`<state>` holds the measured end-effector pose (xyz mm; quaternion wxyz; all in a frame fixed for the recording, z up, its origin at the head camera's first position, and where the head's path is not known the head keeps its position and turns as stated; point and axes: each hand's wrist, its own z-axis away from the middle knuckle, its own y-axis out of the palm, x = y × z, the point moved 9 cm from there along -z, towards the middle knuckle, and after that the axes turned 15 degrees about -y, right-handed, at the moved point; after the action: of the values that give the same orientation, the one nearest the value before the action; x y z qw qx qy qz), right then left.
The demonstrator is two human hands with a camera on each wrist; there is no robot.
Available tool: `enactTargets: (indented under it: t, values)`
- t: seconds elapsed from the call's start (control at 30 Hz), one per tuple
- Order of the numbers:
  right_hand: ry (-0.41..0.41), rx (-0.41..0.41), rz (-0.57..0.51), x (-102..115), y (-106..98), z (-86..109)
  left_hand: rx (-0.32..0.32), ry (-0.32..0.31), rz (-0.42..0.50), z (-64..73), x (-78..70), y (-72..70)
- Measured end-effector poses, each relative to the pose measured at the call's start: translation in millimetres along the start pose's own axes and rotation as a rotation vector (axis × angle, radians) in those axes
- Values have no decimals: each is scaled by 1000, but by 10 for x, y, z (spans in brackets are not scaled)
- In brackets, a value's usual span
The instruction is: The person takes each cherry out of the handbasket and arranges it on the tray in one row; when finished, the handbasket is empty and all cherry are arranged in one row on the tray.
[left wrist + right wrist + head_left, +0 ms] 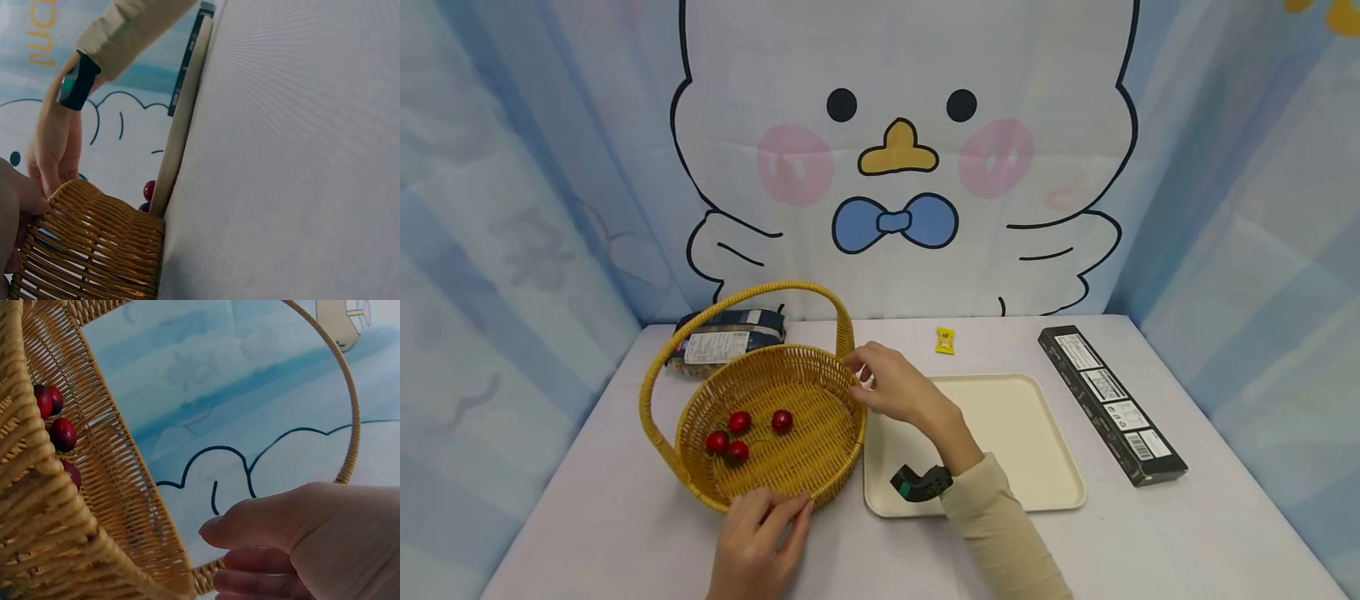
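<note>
A round yellow-brown wicker basket (820, 417) with a tall hoop handle (658, 367) stands left of centre, several red cherries (737, 423) inside. My left hand (760, 537) pinches its near rim; the left wrist view has the thumb and fingers (28, 197) at the woven edge. Over the basket's right rim, close to the handle's foot, is my right hand (891, 387). Its thumb (240, 525) and loosely bent fingers stand apart with nothing between them. Small dark red round things (149, 190) show above the tray's edge in the left wrist view.
A cream tray (992, 433) lies right of the basket, partly under my right forearm. Behind the basket is a dark printed packet (730, 337). A small yellow wrapped candy (945, 340) lies at the back, and a long black box (1112, 404) at the right.
</note>
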<state>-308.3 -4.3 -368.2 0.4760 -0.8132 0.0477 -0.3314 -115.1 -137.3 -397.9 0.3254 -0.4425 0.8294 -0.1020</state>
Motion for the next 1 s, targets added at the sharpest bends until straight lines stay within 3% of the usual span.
enactTargets:
  t: [0.27, 0.57, 1.0]
  values:
    - [-25, 43, -44, 92, 275, -210, 25, -1, 6, -6, -11, 9]
    - [-36, 153, 1, 159, 660, -450, 62, -29, -43, -10, -4, 8]
    - [0, 283, 53, 129, 969, -497, 45, -17, -16, -7, 7, 1]
